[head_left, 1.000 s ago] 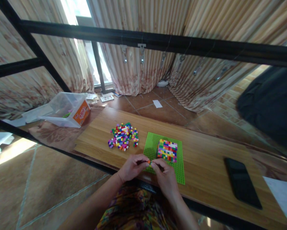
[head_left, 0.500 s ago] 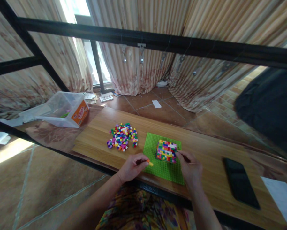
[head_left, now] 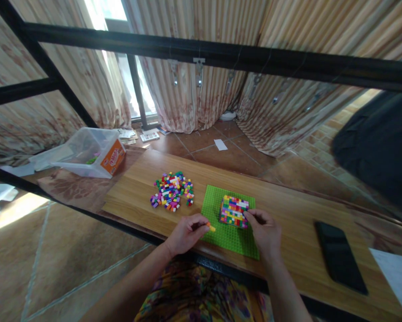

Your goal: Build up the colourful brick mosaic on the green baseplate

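A block built of many coloured bricks [head_left: 233, 211] stands on a green baseplate [head_left: 217, 239] in front of me. My left hand [head_left: 189, 233] pinches orange and yellow toy bricks [head_left: 211, 227] above the plate's left side, apart from the block. At the block's right edge, my right hand [head_left: 265, 229] has thumb and forefinger closed together, touching the top. Whatever sits between those fingertips is hidden. To the left lies a loose pile of small coloured bricks [head_left: 171, 190].
The wooden tabletop [head_left: 288, 241] carries a black phone [head_left: 340, 257] on the right, near a white paper sheet [head_left: 393, 275]. A clear plastic bin [head_left: 86, 152] with an orange label stands beyond the left end. A black metal bar [head_left: 221, 52] crosses above.
My right hand has shifted slightly left, its fingertips now over the block's right edge. My left hand keeps its bricks in nearly the same place. The view has drifted a little.
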`<action>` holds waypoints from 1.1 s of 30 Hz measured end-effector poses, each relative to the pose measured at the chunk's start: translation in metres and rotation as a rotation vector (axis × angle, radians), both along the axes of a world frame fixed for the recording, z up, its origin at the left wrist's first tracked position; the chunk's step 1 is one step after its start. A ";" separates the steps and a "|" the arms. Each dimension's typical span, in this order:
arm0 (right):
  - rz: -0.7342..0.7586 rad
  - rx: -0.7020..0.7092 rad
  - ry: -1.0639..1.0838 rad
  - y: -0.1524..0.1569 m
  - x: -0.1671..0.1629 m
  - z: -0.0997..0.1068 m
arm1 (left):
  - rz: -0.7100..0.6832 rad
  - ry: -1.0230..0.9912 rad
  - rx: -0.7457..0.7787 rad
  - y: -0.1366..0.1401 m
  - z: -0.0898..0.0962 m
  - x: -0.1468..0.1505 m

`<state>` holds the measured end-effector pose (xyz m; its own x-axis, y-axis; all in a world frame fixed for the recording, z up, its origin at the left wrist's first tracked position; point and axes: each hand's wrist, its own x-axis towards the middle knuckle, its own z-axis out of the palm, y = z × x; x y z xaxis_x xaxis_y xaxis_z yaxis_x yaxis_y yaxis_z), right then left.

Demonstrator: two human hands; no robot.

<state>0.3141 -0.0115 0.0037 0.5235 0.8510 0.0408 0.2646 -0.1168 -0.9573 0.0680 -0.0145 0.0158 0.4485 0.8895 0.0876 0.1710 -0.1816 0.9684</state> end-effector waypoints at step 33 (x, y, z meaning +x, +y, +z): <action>-0.018 -0.007 -0.073 0.006 -0.010 -0.001 | 0.000 -0.002 0.004 0.001 -0.001 0.000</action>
